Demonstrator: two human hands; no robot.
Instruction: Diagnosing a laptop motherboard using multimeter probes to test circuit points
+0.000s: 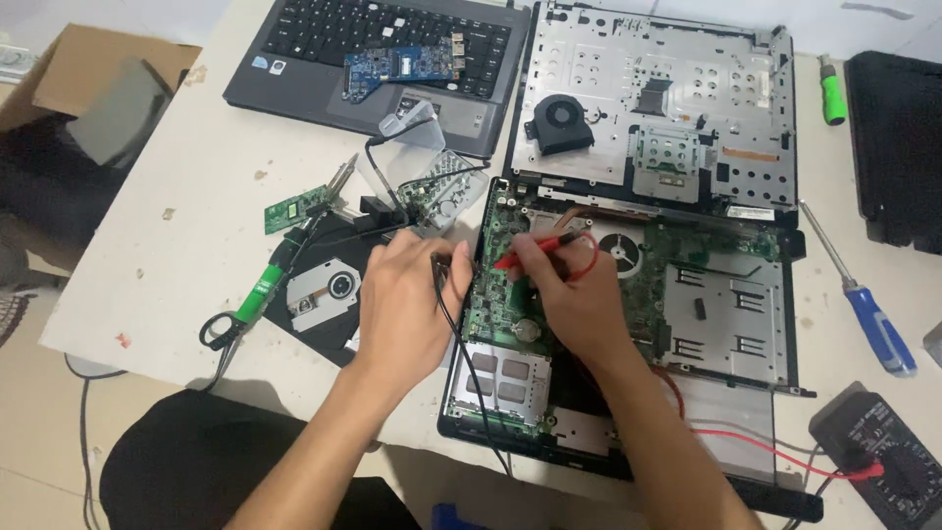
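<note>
Both hands work over the opened laptop base (628, 324), which lies on the desk (177, 245) directly in front of the person.

Right hand (579, 294): the fingers are closed in a pen-style pinch around the red probe (535, 253). The probe's long axis runs nearly level, from the fingers out toward the person's left, and its tip rests on the green motherboard (496, 285) near the board's left edge. The red lead (756, 447) trails back under the forearm to the multimeter (878, 456), well apart at the near right corner of the desk.

Left hand (407, 304): the fingers are curled shut around the black probe (439, 265), just beside the left rim of the laptop base. Its black lead (471, 383) drops toward the person across the base. Whether the black tip touches the board cannot be told; the fingers hide it.

Key relation: the board's contact area lies between the two hands, just right of the left fingers and just left of the right fingers. The right hand is nearer to it, with its probe already on the board.

Beyond the left fingers lie a soldering iron (270, 280), an optical drive (329, 290) and a small green circuit board (294, 208). A blue-handled screwdriver (868, 314) lies well to the right of the right fingers.
</note>
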